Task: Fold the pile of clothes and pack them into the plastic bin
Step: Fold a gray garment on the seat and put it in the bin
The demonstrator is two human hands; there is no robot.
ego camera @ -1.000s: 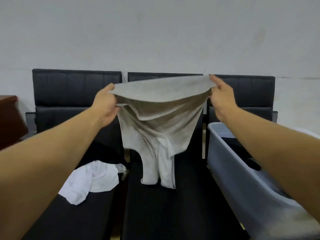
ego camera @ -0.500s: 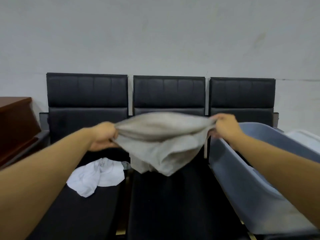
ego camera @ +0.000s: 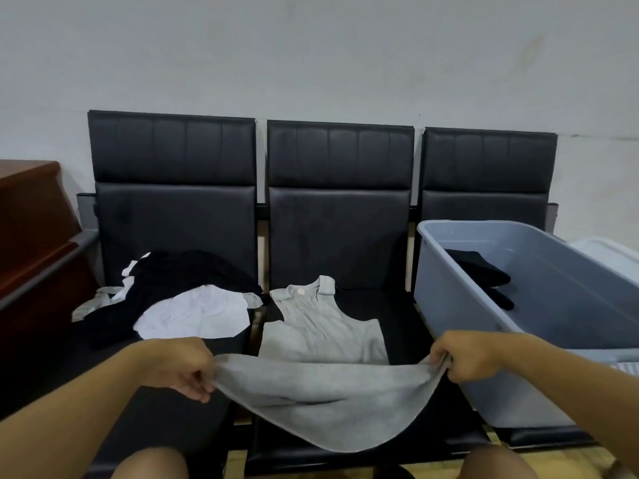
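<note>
A grey sleeveless top (ego camera: 321, 326) lies spread on the middle black seat, collar toward the backrest. Its near hem sags between my hands over the seat's front edge. My left hand (ego camera: 183, 368) pinches the hem's left corner, and my right hand (ego camera: 463, 357) pinches the right corner. On the left seat sits the pile: a black garment (ego camera: 179, 278) with a white garment (ego camera: 197, 314) on top. A grey plastic bin (ego camera: 567, 326) stands on the right seat with a folded black garment (ego camera: 484, 274) inside.
Three black padded seats (ego camera: 339, 229) stand in a row against a grey wall. A brown wooden cabinet (ego camera: 31, 219) is at the far left. A white lid (ego camera: 608, 254) shows behind the bin. My knees are at the bottom edge.
My hands came down from chest height with the grey top and laid its upper part flat on the middle seat. The view tilted down, so more of the pile shows.
</note>
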